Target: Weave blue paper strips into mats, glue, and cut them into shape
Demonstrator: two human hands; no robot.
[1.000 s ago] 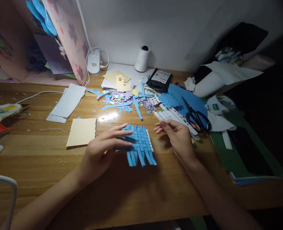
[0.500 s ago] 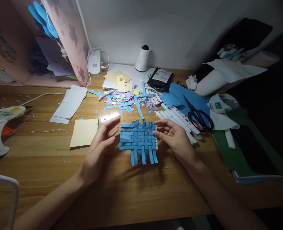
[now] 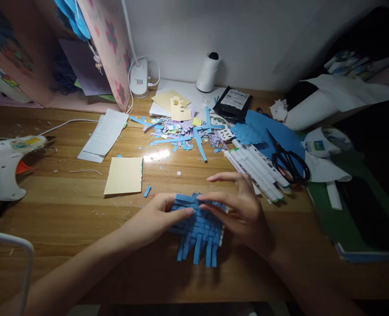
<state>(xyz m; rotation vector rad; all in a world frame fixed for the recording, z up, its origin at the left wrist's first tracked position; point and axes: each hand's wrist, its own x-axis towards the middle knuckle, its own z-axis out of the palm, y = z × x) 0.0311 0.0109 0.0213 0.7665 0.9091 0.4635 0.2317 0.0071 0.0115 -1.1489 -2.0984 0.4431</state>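
Observation:
A woven mat of blue paper strips [image 3: 201, 226] is held just above the desk, its loose strip ends hanging toward me and others sticking out on the left. My left hand [image 3: 160, 219] grips its left side, thumb on top, the other fingers hidden beneath. Over the mat's upper right part is my right hand [image 3: 243, 208]. Its thumb and middle fingertip are close together at the woven strips with a small gap between them, and the index finger is stretched out above. Part of the mat's right side is hidden by this hand.
Paper scraps [image 3: 181, 131] lie in a heap behind the mat. Black scissors [image 3: 288, 158] and white markers [image 3: 257, 169] are at the right. A yellow paper square [image 3: 124, 175] and a white glue gun [image 3: 8, 166] lie left. A thread cone [image 3: 208, 72] stands by the wall.
The mat has come nearer to me. My left hand, earlier apart from it, now grips its left side. My right hand has let go of the right edge and reaches over the top strips.

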